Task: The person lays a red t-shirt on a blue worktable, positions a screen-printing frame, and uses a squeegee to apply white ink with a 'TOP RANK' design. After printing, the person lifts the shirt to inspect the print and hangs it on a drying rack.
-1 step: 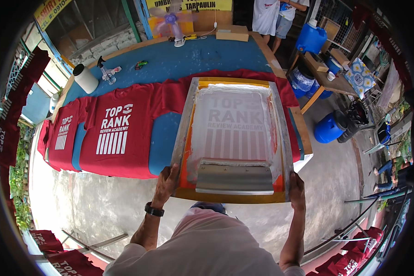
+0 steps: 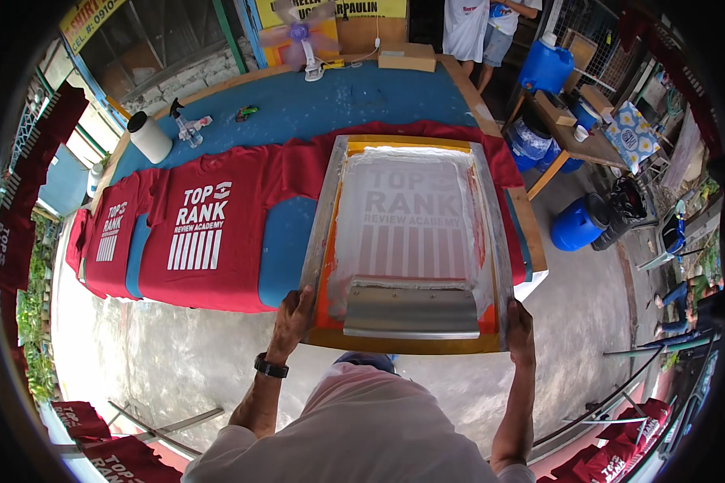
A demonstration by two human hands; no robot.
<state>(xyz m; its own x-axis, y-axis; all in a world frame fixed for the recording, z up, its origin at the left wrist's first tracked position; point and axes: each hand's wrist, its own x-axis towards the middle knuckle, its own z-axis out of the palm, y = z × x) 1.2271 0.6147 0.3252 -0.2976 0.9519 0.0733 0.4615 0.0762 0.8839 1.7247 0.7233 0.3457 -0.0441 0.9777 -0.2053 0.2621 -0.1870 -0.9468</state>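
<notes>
I see the left hand [image 2: 296, 317] and right hand [image 2: 520, 330] clasping a rectangular, grey-sided mesh screen [image 2: 411, 251], fingers curled. Both forearms [image 2: 256, 402] stretch forward, apart.

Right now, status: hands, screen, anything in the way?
Left hand and right hand gripping screen at near corners. Screen over red shirt; contact unclear. Squeegee lying on screen's near end.

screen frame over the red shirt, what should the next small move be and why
Probably lift the screen frame evenly, clear of the red shirt beneath: the left hand and right hand grip its sides at the near end, while the metal squeegee rests inside, held by neither.
</notes>
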